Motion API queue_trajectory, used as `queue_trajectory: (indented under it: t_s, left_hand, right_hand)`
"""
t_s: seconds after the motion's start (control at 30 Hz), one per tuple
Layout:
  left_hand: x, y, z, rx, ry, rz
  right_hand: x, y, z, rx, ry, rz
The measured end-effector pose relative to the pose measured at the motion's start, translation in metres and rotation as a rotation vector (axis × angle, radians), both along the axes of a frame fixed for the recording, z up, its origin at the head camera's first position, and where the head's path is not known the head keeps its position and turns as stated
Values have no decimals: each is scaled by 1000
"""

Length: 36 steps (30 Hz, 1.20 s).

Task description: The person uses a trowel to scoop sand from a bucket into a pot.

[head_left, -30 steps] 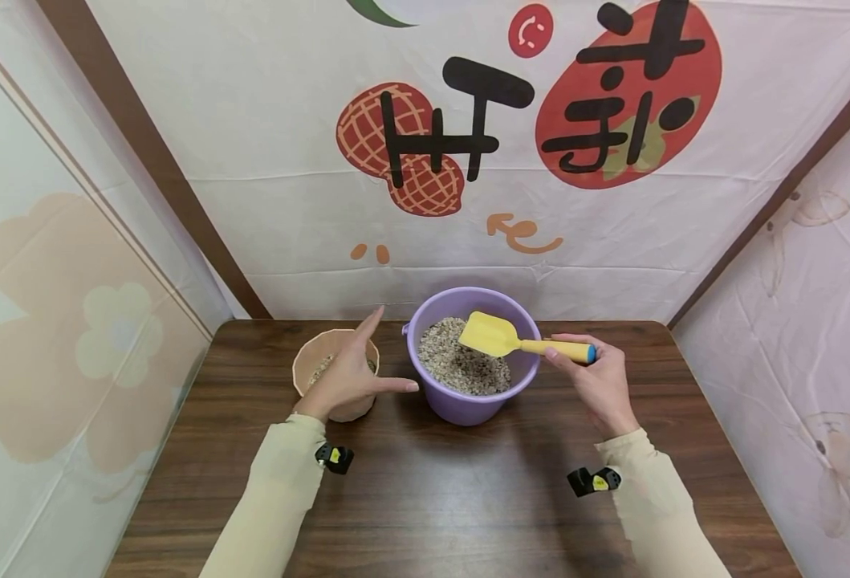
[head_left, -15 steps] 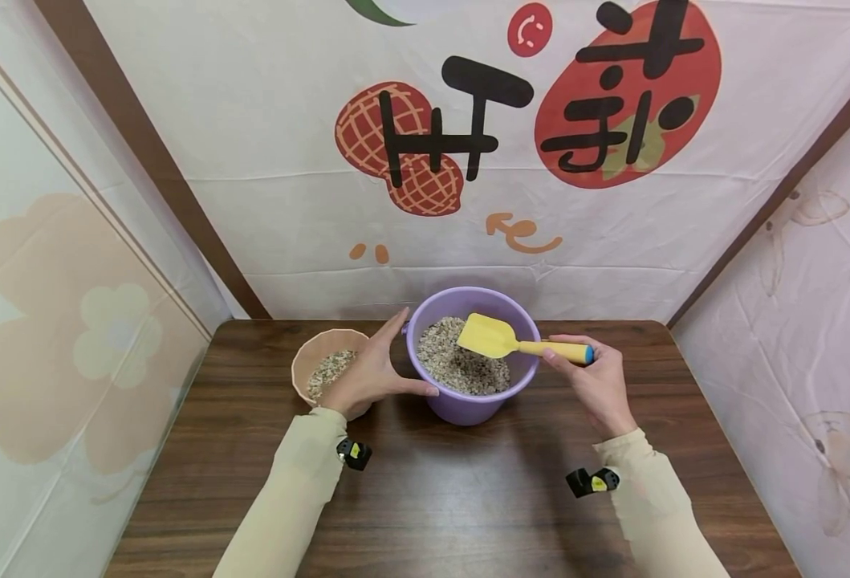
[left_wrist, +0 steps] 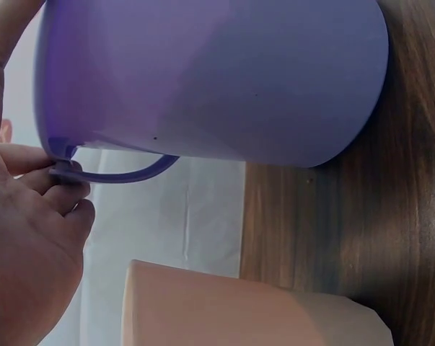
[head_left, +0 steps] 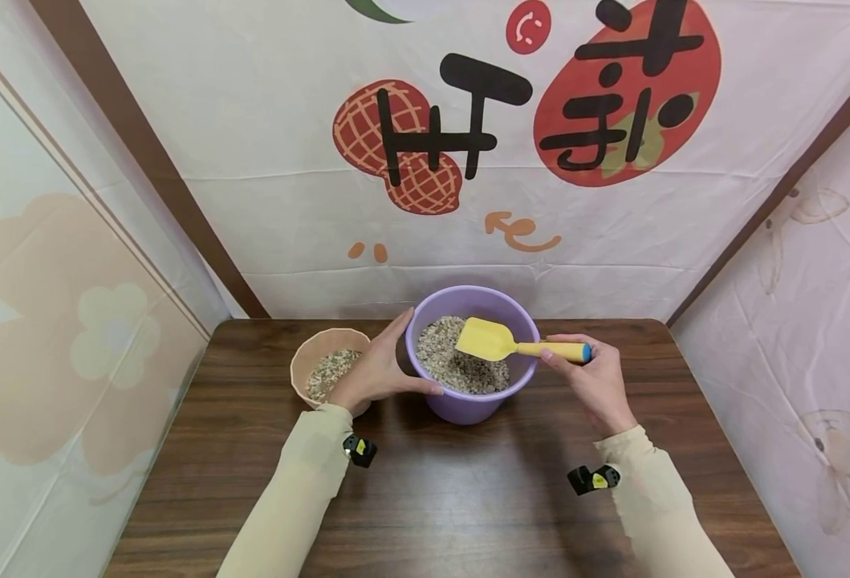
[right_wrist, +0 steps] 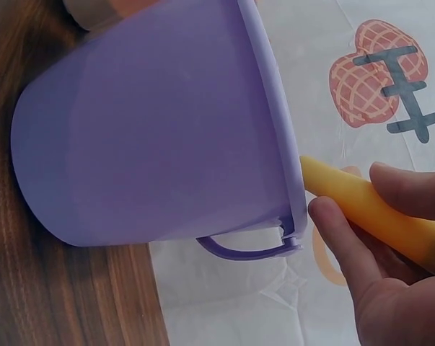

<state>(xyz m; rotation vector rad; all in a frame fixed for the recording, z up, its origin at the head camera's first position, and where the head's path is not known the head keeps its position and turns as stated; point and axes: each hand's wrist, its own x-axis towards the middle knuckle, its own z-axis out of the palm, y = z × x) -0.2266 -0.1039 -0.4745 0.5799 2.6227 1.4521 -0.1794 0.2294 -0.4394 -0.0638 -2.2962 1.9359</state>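
A purple bucket stands on the table, partly filled with small grey-brown grains. My left hand holds its left side at the rim, thumb in front and fingers behind. In the left wrist view, those fingers sit by the mount of the bucket's handle. My right hand grips the handle of a yellow toy shovel, whose blade is over the grains inside the bucket. The right wrist view shows thumb and fingers around the shovel's yellow handle.
Left of the bucket stands a peach scalloped bowl with similar grains, partly hidden by my left hand. The wooden table ends at a printed white cloth wall; more printed cloth hangs at both sides.
My left hand has moved right, from over the peach bowl to the bucket's rim, and taken hold there. The right hand and shovel have hardly moved.
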Motion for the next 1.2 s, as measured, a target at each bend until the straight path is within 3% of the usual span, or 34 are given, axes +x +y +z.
queue_trajectory:
  t_s: [0.17,0.47,0.83,1.2]
  left_hand:
    - [-1,0,0,-23,19,1]
    - [-1,0,-1,-17,-13,20]
    - [-1,-1,0,-32,-18,15]
    - [-1,0,1,-28,-30,12]
  right_hand:
    - [0,1,1,20,6,18]
    - [-2,4,8,152,27,66]
    - [-3,1,12,150,35,104]
    - [-9,-7,13,265,66,111]
